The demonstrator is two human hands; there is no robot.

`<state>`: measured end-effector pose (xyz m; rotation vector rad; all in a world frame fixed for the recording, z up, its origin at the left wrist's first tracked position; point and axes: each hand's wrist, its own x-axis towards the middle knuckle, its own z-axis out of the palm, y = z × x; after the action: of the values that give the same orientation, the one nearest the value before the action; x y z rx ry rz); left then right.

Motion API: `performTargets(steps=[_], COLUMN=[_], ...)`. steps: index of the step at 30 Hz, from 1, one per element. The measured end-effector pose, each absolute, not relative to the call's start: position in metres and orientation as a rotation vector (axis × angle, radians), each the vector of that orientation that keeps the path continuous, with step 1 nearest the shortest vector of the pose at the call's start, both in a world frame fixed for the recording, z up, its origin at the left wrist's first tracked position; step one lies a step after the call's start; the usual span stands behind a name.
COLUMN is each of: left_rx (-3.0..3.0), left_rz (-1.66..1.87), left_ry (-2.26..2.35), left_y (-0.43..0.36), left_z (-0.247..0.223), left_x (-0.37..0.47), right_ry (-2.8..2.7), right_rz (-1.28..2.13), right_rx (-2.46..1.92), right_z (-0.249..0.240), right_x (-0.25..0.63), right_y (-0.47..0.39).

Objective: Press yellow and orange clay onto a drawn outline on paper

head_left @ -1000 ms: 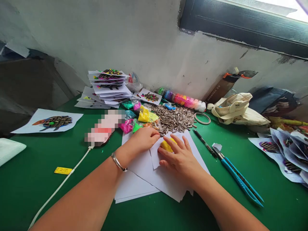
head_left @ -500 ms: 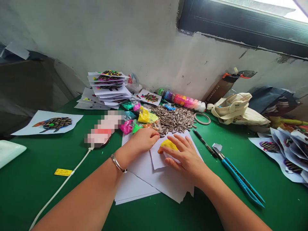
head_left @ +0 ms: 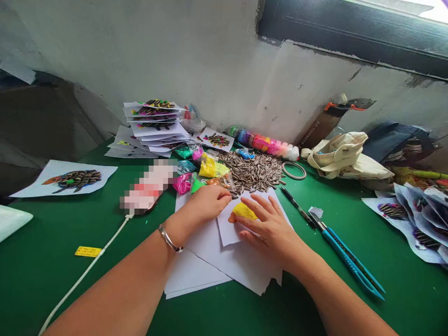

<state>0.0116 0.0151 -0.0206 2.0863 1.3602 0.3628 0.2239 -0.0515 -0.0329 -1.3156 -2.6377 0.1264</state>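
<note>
Yellow clay [head_left: 244, 211] lies flattened in a rounded shape on a small white paper [head_left: 227, 234], with a brown-orange lump [head_left: 232, 218] at its left end. My right hand [head_left: 268, 226] rests over the clay's right side, fingers spread, partly covering it. Just left of the clay, my left hand [head_left: 212, 203] is closed in a pinch at the paper's upper left edge; whatever is between its fingertips is hidden. Larger white sheets [head_left: 199, 275] lie underneath. Behind the hands spreads a heap of striped sunflower seeds [head_left: 257, 172], beside bags of coloured clay [head_left: 209, 166].
A pen [head_left: 296, 205] and blue tweezers [head_left: 353, 261] lie to the right, near a tape ring [head_left: 294, 171]. Left are a phone [head_left: 150, 186] on a white cable and a seed turtle picture [head_left: 38, 186]. Stacked pictures [head_left: 154, 130] and a cloth bag [head_left: 350, 156] stand farther back.
The view has shifted slightly, so things at the left sit a little farther left. Both hands keep nearly the same pose beside the clay.
</note>
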Motion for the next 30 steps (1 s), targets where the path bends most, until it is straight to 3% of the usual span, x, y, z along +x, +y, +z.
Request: performTargets(steps=[30], left_rx=[2.040], left_rz=[0.386], left_ry=[1.372], left_y=[0.0149], left_z=[-0.0219], left_x=[0.0119], right_ry=[-2.610], right_rz=[0.173], right_rx=[-1.224], right_z=[-0.0384], right_x=[0.2288], right_y=[-0.0469])
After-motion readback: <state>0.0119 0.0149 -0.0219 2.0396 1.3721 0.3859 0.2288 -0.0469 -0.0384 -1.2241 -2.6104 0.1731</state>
